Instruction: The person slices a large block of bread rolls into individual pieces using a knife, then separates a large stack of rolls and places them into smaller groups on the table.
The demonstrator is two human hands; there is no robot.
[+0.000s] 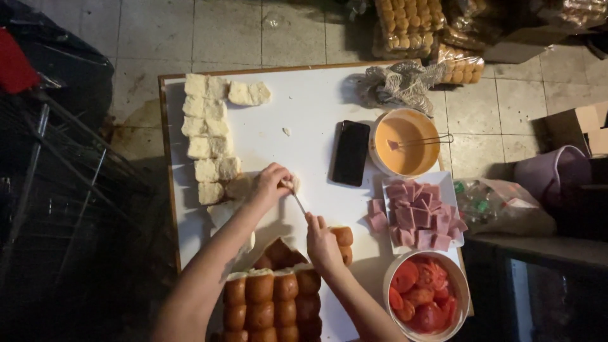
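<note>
Down on the floor [228, 31], pale square tiles with dark grout, stained and grimy near the white counter [310, 107] with its thin wooden edge. Light falls bright on the counter top and dies fast toward the sides. Left side, a dark metal wire rack [57, 183] sits in deep shadow, black plastic [60, 57] bunched above it. Right side, a cardboard box [579, 126], a lilac bucket [548, 171], and a crumpled clear bag [506, 206].
</note>
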